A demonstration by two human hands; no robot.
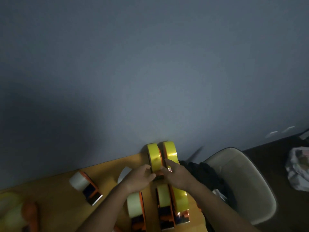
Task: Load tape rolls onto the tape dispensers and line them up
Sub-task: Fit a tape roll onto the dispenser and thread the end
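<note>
A dim blue-grey wall (pixel 150 72) rises behind a yellow-brown table (pixel 107 171), with a pale chair (pixel 242 181) at the right. Loaded dispensers stand in rows at the table's right end: two with yellow tape rolls (pixel 154 154) against the wall, three nearer ones (pixel 164 196), and one lying apart at left (pixel 85 185). They look light, rigid and slick on the tape face, so the orange frame seems the surer hold. The left hand (pixel 139 179) and right hand (pixel 175 174) curl round the far pair's lower ends, fingers half closed.

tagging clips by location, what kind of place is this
Probably a home or small office room: a wooden table against a plain wall, a plastic chair beside it, tape dispensers on top.
</note>
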